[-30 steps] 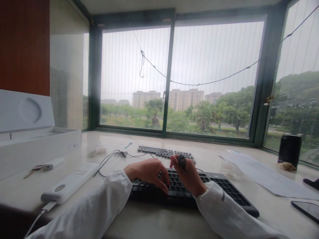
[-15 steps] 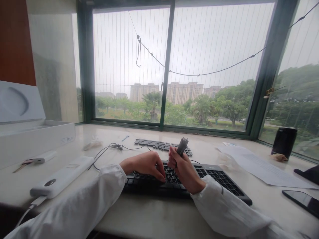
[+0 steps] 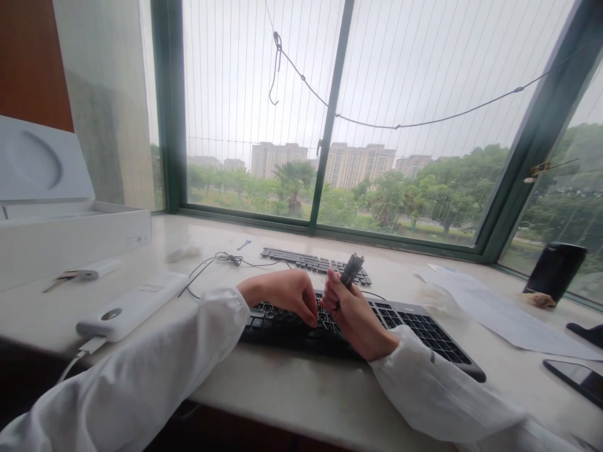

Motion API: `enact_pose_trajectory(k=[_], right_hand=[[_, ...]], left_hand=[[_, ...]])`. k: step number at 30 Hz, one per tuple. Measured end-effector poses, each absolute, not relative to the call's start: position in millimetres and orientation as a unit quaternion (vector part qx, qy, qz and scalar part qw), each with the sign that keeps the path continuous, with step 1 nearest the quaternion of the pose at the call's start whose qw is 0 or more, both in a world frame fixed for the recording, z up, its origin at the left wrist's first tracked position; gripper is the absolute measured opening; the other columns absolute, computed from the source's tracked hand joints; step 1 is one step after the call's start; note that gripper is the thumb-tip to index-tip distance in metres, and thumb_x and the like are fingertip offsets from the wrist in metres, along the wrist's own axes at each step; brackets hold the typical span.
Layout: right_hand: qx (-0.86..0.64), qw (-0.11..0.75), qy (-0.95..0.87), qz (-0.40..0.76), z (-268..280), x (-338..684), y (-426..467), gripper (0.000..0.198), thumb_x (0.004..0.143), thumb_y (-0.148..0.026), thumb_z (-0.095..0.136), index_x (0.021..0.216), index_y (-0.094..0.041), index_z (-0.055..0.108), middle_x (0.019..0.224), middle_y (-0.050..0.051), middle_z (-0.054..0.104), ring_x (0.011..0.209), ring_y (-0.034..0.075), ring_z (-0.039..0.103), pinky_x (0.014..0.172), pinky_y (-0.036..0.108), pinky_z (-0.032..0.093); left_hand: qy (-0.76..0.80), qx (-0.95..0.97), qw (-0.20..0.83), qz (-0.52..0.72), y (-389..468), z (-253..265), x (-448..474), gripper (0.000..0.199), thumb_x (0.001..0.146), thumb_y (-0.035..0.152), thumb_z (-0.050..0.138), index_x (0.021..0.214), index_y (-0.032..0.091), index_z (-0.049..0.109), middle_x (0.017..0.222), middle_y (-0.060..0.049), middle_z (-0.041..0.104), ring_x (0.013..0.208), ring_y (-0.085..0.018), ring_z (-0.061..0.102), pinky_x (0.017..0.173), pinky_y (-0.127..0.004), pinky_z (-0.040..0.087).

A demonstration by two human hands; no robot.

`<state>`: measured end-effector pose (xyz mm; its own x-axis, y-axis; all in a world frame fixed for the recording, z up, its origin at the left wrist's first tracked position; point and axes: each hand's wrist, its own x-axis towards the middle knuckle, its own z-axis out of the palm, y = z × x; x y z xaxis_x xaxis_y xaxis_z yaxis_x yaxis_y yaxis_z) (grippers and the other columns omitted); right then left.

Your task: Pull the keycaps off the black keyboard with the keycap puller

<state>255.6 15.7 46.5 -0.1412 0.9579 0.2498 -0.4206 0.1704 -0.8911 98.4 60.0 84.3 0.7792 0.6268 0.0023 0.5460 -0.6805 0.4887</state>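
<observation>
A black keyboard (image 3: 436, 336) lies in front of me, with bare square key wells over much of it and some keycaps at its left front. Over its middle, my left hand (image 3: 294, 294) points down with thumb and fingers close together at the wells; whatever is between the fingertips is hidden. My right hand (image 3: 353, 314) is wrapped round a short black stick-like tool (image 3: 352, 270) with small prongs at its upper end, tilted upward above the keyboard. Behind the keyboard, black keycaps (image 3: 301, 258) are laid out in rows.
A white power bank (image 3: 132, 307) with a cable plugged in lies left, near a white open box (image 3: 80, 235). A coiled black cable (image 3: 228, 258) lies behind my left hand. To the right are paper sheets (image 3: 494, 307), a phone (image 3: 577, 380) and a black upright object (image 3: 556, 270).
The view has shifted, so the scene sits slightly to the right. My left hand remains at the key wells, and the black tool stays in my right hand, turned slightly.
</observation>
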Motion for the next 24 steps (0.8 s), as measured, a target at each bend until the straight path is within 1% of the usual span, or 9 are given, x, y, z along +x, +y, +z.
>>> enact_pose_trajectory(k=[5,10,13,18,21,24], right_hand=[[-0.304,0.592,-0.489,0.564,48.5,253.0,13.4,0.040,0.072,-0.049,0.070,0.066,-0.020,0.042,0.059,-0.007,0.030,0.053,0.009,0.025,0.049,0.024,0.028],[-0.329,0.607,-0.503,0.520,48.0,246.6,11.9,0.043,0.072,-0.052,0.068,0.065,-0.021,0.039,0.057,-0.007,0.029,0.051,0.008,0.024,0.047,0.024,0.025],[-0.350,0.619,-0.512,0.482,45.5,242.1,13.0,0.042,0.072,-0.052,0.066,0.065,-0.021,0.040,0.056,-0.007,0.030,0.050,0.008,0.026,0.047,0.024,0.027],[-0.386,0.623,-0.531,0.426,41.8,236.5,14.4,0.041,0.072,-0.055,0.064,0.064,-0.021,0.044,0.053,-0.006,0.038,0.048,0.009,0.033,0.046,0.025,0.028],[-0.401,0.616,-0.530,0.424,41.2,235.6,15.2,0.041,0.071,-0.056,0.064,0.064,-0.020,0.046,0.052,-0.005,0.041,0.048,0.010,0.035,0.046,0.025,0.029],[-0.399,0.613,-0.519,0.442,41.9,236.2,16.9,0.041,0.071,-0.056,0.065,0.064,-0.020,0.045,0.052,-0.006,0.042,0.047,0.009,0.036,0.046,0.025,0.029]], left_hand=[[0.314,0.917,0.231,0.086,60.6,83.8,99.2,0.026,0.064,0.041,0.075,0.083,0.023,0.077,0.071,0.003,0.072,0.064,-0.011,0.059,0.058,-0.019,0.037],[0.307,0.915,0.245,0.086,65.3,80.8,98.2,0.028,0.064,0.043,0.075,0.083,0.023,0.077,0.072,0.003,0.072,0.067,-0.011,0.059,0.060,-0.019,0.037],[0.308,0.912,0.256,0.087,68.9,78.1,97.5,0.029,0.063,0.044,0.076,0.083,0.023,0.078,0.073,0.002,0.072,0.067,-0.012,0.059,0.061,-0.020,0.037],[0.293,0.910,0.279,0.094,72.8,75.3,96.5,0.033,0.060,0.047,0.077,0.080,0.021,0.077,0.072,0.002,0.071,0.067,-0.013,0.059,0.061,-0.021,0.037],[0.300,0.905,0.287,0.093,73.5,75.3,96.2,0.033,0.058,0.048,0.078,0.077,0.021,0.077,0.070,0.002,0.071,0.066,-0.013,0.059,0.061,-0.021,0.037],[0.311,0.899,0.297,0.081,73.7,75.9,96.1,0.032,0.059,0.047,0.077,0.078,0.021,0.077,0.072,0.003,0.071,0.069,-0.013,0.060,0.064,-0.021,0.038]])
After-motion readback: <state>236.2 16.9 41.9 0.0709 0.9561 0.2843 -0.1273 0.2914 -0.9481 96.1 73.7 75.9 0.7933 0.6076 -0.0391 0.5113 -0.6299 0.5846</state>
